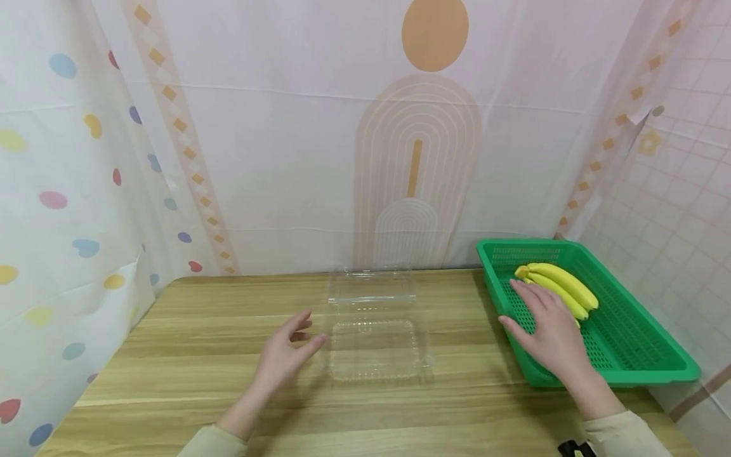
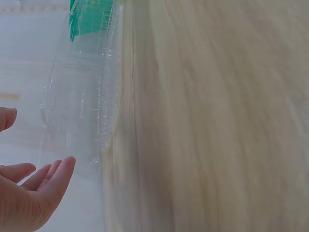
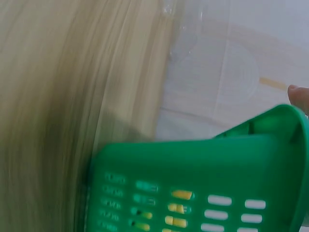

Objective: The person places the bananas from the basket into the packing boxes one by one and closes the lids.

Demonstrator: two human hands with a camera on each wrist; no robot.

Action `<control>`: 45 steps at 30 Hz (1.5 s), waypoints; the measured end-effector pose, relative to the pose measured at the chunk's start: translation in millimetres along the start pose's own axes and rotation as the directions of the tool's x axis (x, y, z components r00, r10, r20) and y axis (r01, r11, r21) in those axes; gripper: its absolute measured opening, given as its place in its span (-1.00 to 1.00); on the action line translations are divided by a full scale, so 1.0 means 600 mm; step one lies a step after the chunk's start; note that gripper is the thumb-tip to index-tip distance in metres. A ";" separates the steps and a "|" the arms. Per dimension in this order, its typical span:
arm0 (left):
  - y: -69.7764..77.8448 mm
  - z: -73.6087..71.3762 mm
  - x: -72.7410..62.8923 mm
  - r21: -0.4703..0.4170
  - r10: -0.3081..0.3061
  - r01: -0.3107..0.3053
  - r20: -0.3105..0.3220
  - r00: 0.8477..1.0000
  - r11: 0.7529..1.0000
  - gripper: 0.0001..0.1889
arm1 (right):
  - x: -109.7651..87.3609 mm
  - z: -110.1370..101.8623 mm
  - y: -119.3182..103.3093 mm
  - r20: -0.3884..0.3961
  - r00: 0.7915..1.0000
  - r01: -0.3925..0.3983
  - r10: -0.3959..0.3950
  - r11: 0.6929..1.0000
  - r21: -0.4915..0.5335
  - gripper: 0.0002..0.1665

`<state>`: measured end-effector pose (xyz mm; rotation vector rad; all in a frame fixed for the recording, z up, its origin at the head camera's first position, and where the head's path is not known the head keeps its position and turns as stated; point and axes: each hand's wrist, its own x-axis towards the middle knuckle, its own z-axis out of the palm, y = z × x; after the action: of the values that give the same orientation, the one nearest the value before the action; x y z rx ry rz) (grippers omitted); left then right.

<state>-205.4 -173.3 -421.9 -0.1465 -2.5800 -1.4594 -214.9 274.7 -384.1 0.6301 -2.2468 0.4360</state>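
Note:
A clear plastic clamshell box (image 1: 374, 349) stands on the wooden table with its lid (image 1: 371, 285) raised at the back. My left hand (image 1: 285, 352) is at the box's left side, fingers relaxed and apart, holding nothing; the left wrist view shows its fingertips (image 2: 67, 166) close to the clear wall. Over the left part of a green basket (image 1: 639, 317) hovers my right hand (image 1: 551, 333), fingers loosely spread. Yellow bananas (image 1: 562, 285) lie in the basket just beyond and partly under that hand. In the right wrist view the basket's slotted side hides most of the hand.
The wooden table (image 1: 200, 355) runs back to a patterned curtain (image 1: 285, 158). A white curtain with coloured spots (image 1: 57, 254) hangs on the left, and a grid-patterned one (image 1: 674, 209) borders the basket on the right.

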 end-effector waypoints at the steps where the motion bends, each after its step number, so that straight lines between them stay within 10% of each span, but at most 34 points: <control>1: -0.001 0.000 0.001 -0.009 -0.014 0.014 0.000 1.000 1.000 -0.33 | 0.000 -0.002 0.002 -0.002 1.000 0.000 0.000 1.000 0.001 -0.05; 11: -0.008 0.006 0.014 -0.217 -0.114 0.122 0.048 0.992 0.968 -0.38 | 0.005 -0.024 0.028 0.006 1.000 -0.005 0.006 0.999 -0.045 -0.21; 45: -0.016 0.014 0.030 -0.240 -0.187 0.218 0.143 0.972 0.946 -0.51 | 0.078 -0.105 0.095 0.228 0.964 -0.087 0.136 0.973 -0.212 -0.20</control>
<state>-225.4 -170.8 -430.5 0.0021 -2.5508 -1.9094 -238.5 337.7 -314.3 0.4720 -2.5282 0.1905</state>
